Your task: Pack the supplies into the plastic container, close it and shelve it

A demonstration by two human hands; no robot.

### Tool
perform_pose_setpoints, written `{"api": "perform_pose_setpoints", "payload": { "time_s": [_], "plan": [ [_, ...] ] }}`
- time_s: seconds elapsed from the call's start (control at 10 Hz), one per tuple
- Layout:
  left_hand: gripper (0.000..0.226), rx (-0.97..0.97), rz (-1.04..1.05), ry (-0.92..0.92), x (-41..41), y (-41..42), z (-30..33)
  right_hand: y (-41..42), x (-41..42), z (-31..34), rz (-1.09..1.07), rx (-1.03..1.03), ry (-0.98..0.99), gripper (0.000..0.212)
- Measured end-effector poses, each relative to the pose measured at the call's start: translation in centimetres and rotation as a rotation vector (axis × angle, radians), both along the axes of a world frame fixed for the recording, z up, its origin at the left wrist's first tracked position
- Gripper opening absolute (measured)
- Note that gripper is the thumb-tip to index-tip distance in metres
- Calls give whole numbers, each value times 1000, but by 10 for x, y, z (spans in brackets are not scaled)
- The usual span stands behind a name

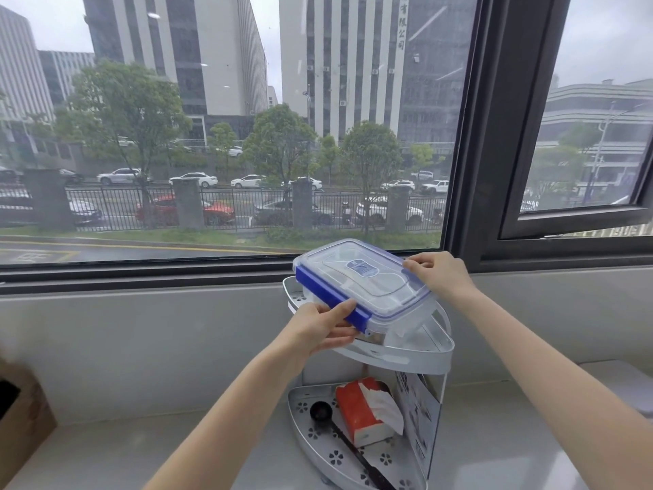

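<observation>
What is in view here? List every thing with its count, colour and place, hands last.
plastic container: one, clear with blue-trimmed lid and blue clips, held over the rack's top tier.
corner rack: one, white, two tiers, on the counter below the window.
tissue pack: one, orange and white, bottom tier.
scoop: one, black, long-handled, bottom tier, left of the tissues.
cardboard box: one, brown, far left, cut off.
window: one, dark frame, behind the counter.
left hand: near side of container.
right hand: far right corner.
</observation>
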State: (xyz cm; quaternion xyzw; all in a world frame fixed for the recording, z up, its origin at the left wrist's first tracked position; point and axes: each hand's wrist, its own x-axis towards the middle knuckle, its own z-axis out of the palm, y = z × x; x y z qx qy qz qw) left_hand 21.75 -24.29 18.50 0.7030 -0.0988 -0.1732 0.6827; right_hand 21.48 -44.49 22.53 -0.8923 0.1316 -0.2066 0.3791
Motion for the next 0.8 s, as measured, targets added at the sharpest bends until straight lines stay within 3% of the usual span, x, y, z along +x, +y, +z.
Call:
{"api": "perform_pose_setpoints", "payload": {
  "time_s": [0.4, 0.6, 0.8],
  "plan": [
    [26, 188, -23, -111, -17, 26, 29, 20, -19, 19, 68, -226, 257, 45],
    [34, 314, 26, -307, -29, 54, 55, 49, -36, 50, 195, -372, 336, 56],
    [44, 516, 272, -723, -48, 89, 88, 94, -60, 85, 113, -547, 135, 58]
  ]
}}
